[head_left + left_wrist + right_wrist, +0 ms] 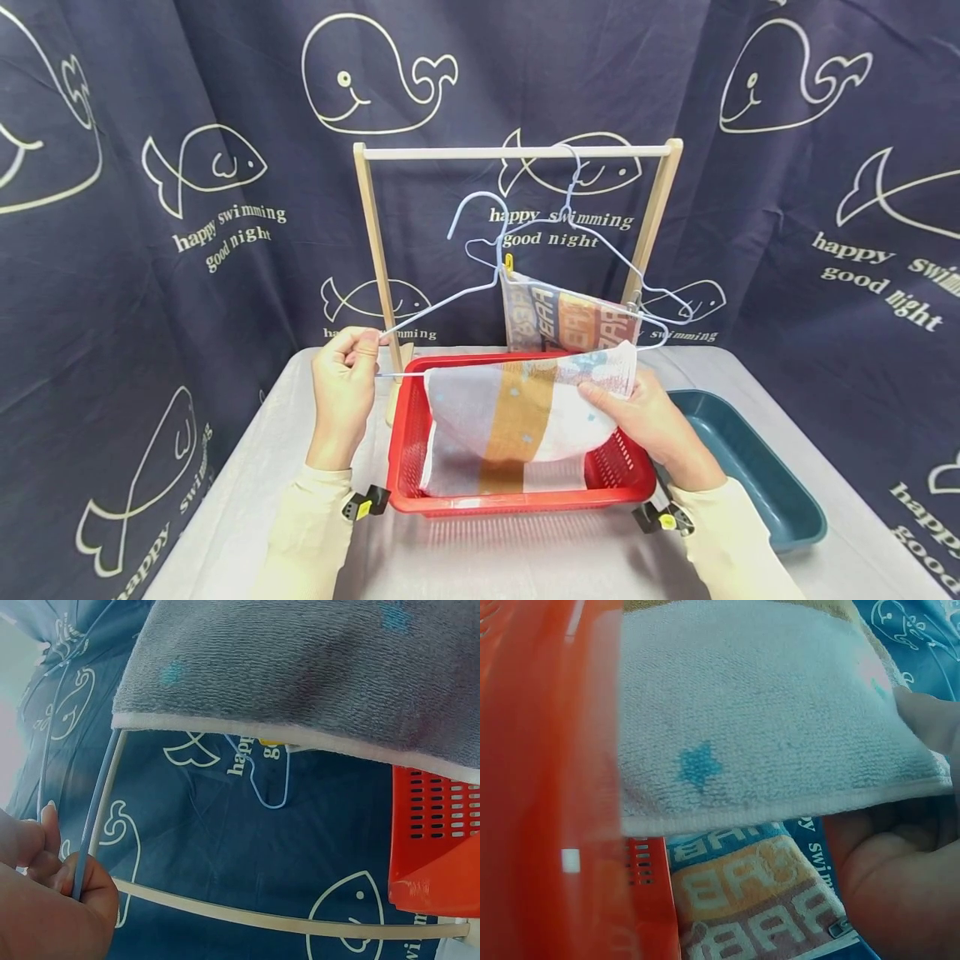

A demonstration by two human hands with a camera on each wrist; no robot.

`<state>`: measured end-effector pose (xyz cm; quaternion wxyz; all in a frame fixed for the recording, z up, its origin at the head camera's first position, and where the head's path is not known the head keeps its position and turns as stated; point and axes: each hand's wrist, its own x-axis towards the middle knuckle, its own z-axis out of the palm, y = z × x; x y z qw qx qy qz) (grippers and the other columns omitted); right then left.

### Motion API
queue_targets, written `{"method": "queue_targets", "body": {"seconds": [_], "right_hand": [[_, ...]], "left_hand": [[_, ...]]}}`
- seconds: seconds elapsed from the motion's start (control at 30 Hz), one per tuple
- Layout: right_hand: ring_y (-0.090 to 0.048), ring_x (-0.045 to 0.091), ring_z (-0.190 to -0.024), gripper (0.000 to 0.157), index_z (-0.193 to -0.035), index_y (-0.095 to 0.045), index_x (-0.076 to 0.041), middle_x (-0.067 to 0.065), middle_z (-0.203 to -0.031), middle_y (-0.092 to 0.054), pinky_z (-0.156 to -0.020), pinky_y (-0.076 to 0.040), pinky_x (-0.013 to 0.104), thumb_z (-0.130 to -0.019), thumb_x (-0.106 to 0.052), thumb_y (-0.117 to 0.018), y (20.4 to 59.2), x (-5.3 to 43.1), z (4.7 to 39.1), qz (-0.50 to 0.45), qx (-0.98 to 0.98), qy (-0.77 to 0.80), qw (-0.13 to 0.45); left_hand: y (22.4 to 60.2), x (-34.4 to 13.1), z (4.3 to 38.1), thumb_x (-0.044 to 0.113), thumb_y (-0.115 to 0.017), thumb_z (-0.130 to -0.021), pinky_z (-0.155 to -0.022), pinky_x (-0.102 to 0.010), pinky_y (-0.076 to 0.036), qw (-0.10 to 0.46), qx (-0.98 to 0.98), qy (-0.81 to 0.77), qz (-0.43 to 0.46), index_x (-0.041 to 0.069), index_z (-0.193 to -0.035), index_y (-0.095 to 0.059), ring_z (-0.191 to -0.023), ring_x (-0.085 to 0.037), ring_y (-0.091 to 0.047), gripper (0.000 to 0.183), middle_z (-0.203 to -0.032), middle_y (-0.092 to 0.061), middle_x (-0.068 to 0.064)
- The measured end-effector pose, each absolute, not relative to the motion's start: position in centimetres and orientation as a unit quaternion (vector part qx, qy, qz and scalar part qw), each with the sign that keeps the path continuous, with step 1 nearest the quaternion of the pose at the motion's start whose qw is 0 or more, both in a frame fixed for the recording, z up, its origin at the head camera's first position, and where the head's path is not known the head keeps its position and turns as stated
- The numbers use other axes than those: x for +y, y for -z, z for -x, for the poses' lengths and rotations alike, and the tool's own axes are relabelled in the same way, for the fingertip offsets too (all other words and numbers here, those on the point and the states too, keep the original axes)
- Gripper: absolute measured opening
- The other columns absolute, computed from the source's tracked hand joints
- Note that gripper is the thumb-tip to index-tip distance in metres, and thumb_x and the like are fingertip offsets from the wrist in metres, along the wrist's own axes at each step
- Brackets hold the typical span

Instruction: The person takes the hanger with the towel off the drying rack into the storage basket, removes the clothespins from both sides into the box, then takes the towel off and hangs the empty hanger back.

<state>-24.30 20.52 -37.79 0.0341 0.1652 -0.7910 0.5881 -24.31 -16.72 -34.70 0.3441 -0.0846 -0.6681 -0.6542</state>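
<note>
My left hand (345, 387) grips the left end of a light blue hanger (442, 302), the fingers curled round its wire. A small towel (465, 408), pale with a brown band and blue stars, is draped over the hanger's lower bar. On the right, my right hand (660, 421) pinches the towel's upper edge, thumb in front. The towel's lower part hangs down into a red basket (525, 502). Seen from the left wrist, the bar (97, 795) runs from my fingers to the towel's white hem. The right wrist view shows one blue star (699, 765) near the hem.
Behind, a wooden rack (450, 153) carries another blue hanger (611, 247) with a lettered, striped towel (573, 317). A yellow clip (508, 262) sits at that towel's left corner. A dark teal tray (813, 529) lies right of the basket. A patterned navy curtain (247, 67) encloses the table.
</note>
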Motion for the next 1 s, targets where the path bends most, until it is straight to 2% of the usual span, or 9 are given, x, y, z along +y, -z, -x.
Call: {"method": "queue_targets", "body": {"seconds": [0.17, 0.47, 0.53, 0.73, 1.0], "right_hand": [[-0.077, 0.021, -0.084, 0.037, -0.125, -0.065, 0.001, 0.005, -0.101, -0.078, -0.073, -0.062, 0.037, -0.095, -0.017, -0.076, 38.07, 20.61, 24.36, -0.164, -0.795, -0.583, 0.025], [-0.076, 0.018, -0.086, 0.039, -0.125, -0.066, -0.002, 0.012, -0.106, -0.077, -0.075, -0.061, 0.033, -0.093, -0.021, -0.078, 37.97, 20.61, 24.21, -0.161, -0.828, -0.537, 0.012], [-0.075, 0.017, -0.086, 0.038, -0.124, -0.067, -0.003, 0.012, -0.106, -0.077, -0.076, -0.06, 0.032, -0.093, -0.022, -0.078, 37.97, 20.63, 24.22, -0.163, -0.837, -0.522, 0.007], [-0.075, 0.018, -0.086, 0.038, -0.123, -0.067, -0.001, 0.014, -0.106, -0.076, -0.075, -0.06, 0.032, -0.093, -0.022, -0.078, 38.11, 20.76, 24.31, -0.164, -0.845, -0.51, -0.013], [-0.072, 0.017, -0.09, 0.041, -0.124, -0.067, -0.004, 0.008, -0.108, -0.076, -0.08, -0.058, 0.03, -0.092, -0.025, -0.08, 38.37, 20.91, 24.44, -0.176, -0.867, -0.465, -0.017]], "left_hand": [[34.79, -16.8, 24.36, 0.011, -0.066, -0.102, -0.05, -0.018, -0.03, 0.347, -0.664, 0.656, 0.09, -0.006, -0.091, -0.074, -0.056, -0.007, -0.04, 0.022, -0.06, -0.049, 0.006], [34.83, -16.83, 24.46, 0.011, -0.066, -0.102, -0.049, -0.018, -0.03, 0.348, -0.662, 0.657, 0.089, -0.008, -0.091, -0.074, -0.057, -0.007, -0.04, 0.022, -0.062, -0.051, 0.004], [34.87, -16.84, 24.48, 0.011, -0.066, -0.101, -0.05, -0.018, -0.031, 0.348, -0.663, 0.658, 0.085, -0.007, -0.091, -0.074, -0.058, -0.008, -0.042, 0.022, -0.064, -0.055, 0.004], [34.94, -16.86, 24.49, 0.011, -0.065, -0.102, -0.05, -0.018, -0.032, 0.345, -0.666, 0.656, 0.082, -0.006, -0.092, -0.074, -0.06, -0.009, -0.045, 0.021, -0.066, -0.058, 0.006], [34.91, -16.87, 24.51, 0.01, -0.065, -0.102, -0.048, -0.019, -0.027, 0.347, -0.665, 0.655, 0.087, -0.007, -0.092, -0.074, -0.059, -0.008, -0.044, 0.021, -0.064, -0.054, 0.003]]}}
